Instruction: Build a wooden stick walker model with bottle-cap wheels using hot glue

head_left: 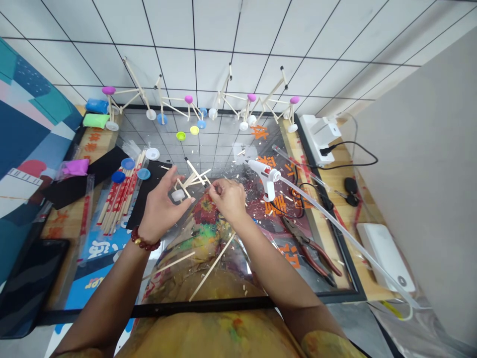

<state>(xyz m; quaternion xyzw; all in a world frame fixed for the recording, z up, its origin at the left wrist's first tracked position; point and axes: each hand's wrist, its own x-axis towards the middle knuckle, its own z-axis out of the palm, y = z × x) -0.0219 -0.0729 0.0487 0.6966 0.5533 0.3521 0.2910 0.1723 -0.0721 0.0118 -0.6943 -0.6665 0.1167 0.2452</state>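
A small frame of thin wooden sticks (196,178), with a white round cap (178,195) at its left end and a black-tipped stick, stands between my hands above the reflective tabletop. My left hand (160,201) curves around its left side, thumb and fingers spread apart; whether the thumb touches the frame I cannot tell. On the right, my right hand (229,199) has thumb and forefinger pinched on a stick of the frame. A white glue gun (265,176) rests just right of that hand, a long clear glue stick (320,209) running out of its back.
Several finished-looking stick bicycles (171,105) with pink seats line the back edge. Wooden sticks (122,194) and blue caps (143,173) lie left. Pliers (311,248) lie right, below the gun's cord. A power strip (316,139) and phone (32,283) flank the table.
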